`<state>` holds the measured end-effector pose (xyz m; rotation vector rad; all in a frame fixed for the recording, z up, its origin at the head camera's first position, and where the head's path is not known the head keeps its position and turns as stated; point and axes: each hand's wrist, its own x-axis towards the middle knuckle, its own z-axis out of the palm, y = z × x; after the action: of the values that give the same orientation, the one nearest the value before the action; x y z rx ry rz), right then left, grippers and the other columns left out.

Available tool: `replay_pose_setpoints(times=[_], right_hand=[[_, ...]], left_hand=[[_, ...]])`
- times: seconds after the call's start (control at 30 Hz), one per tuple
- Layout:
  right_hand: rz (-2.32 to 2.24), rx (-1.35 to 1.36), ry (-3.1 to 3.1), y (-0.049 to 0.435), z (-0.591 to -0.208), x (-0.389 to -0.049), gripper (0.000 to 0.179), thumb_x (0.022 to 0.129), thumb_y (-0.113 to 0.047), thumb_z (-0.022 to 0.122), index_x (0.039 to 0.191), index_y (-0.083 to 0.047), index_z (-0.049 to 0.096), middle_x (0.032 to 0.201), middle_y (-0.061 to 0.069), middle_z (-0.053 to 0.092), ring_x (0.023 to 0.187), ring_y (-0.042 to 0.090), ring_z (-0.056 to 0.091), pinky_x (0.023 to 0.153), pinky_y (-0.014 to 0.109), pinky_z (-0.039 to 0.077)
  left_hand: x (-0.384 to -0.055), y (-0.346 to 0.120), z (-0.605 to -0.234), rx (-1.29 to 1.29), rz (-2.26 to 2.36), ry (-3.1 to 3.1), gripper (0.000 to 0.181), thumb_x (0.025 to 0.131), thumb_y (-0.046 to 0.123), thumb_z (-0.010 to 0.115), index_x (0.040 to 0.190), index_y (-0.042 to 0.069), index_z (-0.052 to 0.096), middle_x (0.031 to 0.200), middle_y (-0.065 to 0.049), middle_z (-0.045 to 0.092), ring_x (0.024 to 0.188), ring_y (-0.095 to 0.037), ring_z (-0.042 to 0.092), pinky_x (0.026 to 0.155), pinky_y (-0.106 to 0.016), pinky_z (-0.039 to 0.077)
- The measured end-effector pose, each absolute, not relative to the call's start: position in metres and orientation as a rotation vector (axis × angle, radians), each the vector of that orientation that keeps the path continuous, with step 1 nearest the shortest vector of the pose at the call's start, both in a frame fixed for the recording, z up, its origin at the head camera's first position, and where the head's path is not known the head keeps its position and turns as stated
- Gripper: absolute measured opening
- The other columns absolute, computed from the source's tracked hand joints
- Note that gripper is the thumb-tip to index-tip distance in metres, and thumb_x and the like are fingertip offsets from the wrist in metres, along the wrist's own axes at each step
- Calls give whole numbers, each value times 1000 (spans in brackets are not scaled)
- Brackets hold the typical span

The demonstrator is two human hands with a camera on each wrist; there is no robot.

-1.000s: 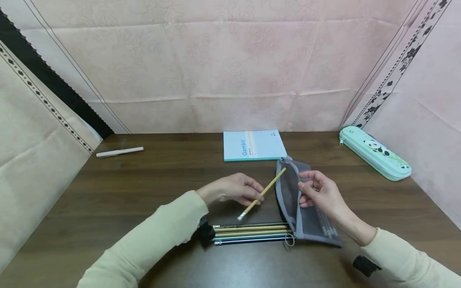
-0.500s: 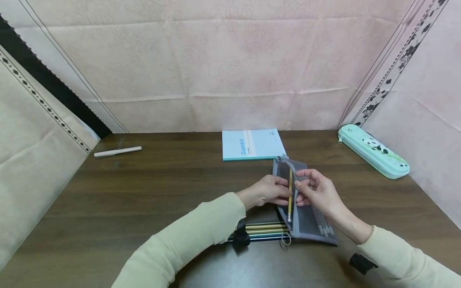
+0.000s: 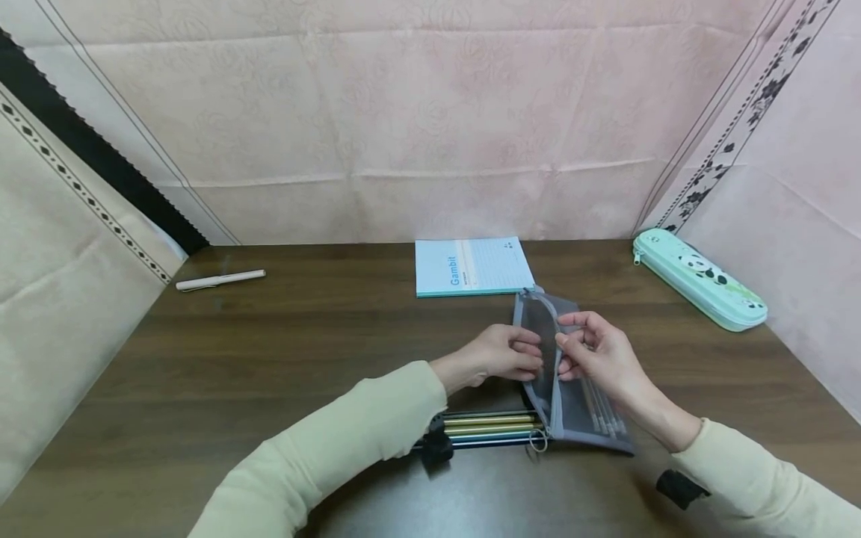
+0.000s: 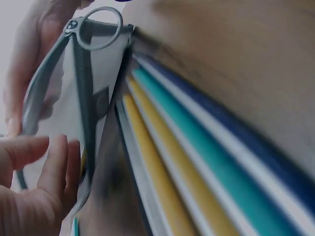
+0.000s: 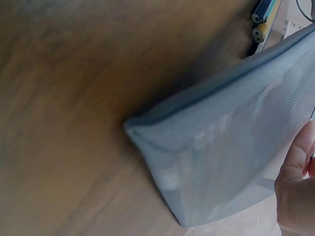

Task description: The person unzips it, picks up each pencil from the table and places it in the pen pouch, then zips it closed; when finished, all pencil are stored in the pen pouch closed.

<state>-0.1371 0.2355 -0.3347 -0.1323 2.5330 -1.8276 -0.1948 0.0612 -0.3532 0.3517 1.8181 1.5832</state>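
A grey mesh zip pouch [image 3: 585,418] stands with its mouth apart on the table. My right hand [image 3: 599,359] pinches the right edge of that mouth between thumb and fingers. At the opposite edge is my left hand [image 3: 504,355], its fingertips at the opening; in the left wrist view no pencil shows between its thumb and fingers [image 4: 54,167]. Through the mesh, several pencils [image 5: 206,152] appear faintly inside the pouch. Just left of the pouch lies a row of pencils [image 3: 491,430] in gold, teal and dark blue, partly covered by the left wrist's black strap.
Behind the pouch lies a light blue notebook [image 3: 474,267], close to its top corner. A mint pencil case [image 3: 699,280] with a panda print rests at the back right. At the far left is a white pen [image 3: 220,280]. A metal ring [image 3: 538,441] hangs at the pouch's near corner.
My left hand has carried a yellow pencil rightward to the pouch mouth and let it go inside; it no longer shows in the hand. The right hand keeps its pinch on the edge.
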Motion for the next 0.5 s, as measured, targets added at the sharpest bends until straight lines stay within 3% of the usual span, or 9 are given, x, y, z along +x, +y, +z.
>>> replay_pose_setpoints(times=[0.23,0.5], right_hand=[[-1802,-117,2564,240,-334,-138,37,95,-8,55,125,8,40,79,6,62,58,11,61,59,30,58],[-1801,-135,2561,245,-335,-137,38,95,-7,54,126,8,39,78,4,62,59,11,62,59,30,58]], left_hand=[[-194,2,-353,542,1300,1858,34,85,6,67,118,6,61,100,-6,67,89,-16,65,78,-29,56],[-186,-33,-359,696,1095,1978,25,80,-2,70,105,4,66,88,-3,66,79,-12,64,74,-25,56]])
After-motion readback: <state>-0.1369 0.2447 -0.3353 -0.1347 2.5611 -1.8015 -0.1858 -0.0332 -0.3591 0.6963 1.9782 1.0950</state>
